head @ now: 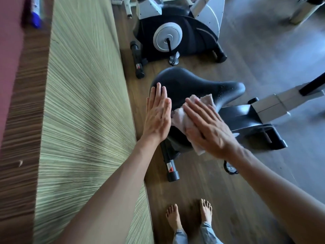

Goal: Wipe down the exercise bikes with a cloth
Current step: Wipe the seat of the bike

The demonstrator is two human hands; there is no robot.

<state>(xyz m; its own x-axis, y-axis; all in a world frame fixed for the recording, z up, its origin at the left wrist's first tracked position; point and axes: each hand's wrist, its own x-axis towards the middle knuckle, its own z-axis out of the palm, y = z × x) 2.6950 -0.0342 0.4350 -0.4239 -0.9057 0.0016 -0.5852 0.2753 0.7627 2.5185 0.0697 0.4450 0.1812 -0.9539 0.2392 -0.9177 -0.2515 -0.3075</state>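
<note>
A black bike saddle [197,83] fills the middle of the head view, with water drops near its nose. A pale pink cloth [182,117] lies on the saddle's near side. My right hand [209,127] presses flat on the cloth, fingers stretched out and together. My left hand [158,115] lies flat on the saddle's left rear edge, fingers straight, holding nothing. The bike's grey and black frame [260,113] runs to the right beneath the saddle.
A second exercise bike [175,34] with a silver crank disc stands further back. A green ribbed wall panel [84,111] runs close along the left. A blue-capped bottle [36,13] sits on a ledge top left. My bare feet [190,215] stand on the wooden floor.
</note>
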